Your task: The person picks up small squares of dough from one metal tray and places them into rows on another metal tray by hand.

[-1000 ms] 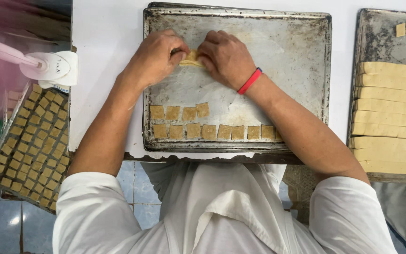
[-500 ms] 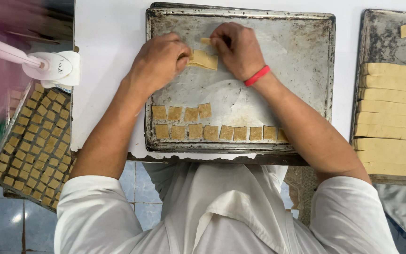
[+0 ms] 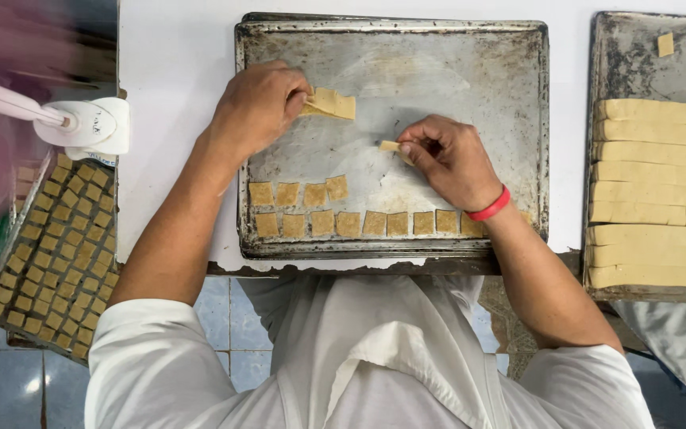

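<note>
The right hand (image 3: 450, 159) has moved away from the left hand (image 3: 260, 103) and now pinches one small dough square (image 3: 391, 146) above the baking tray (image 3: 518, 119). The left hand grasps the dough strip (image 3: 331, 104) near the tray's far edge. Cut squares (image 3: 335, 222) lie along its near edge.

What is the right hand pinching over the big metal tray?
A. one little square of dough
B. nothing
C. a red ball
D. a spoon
A: the right hand pinches one small dough square in its fingers above the metal tray, while the left hand holds a bigger dough strip.
</note>
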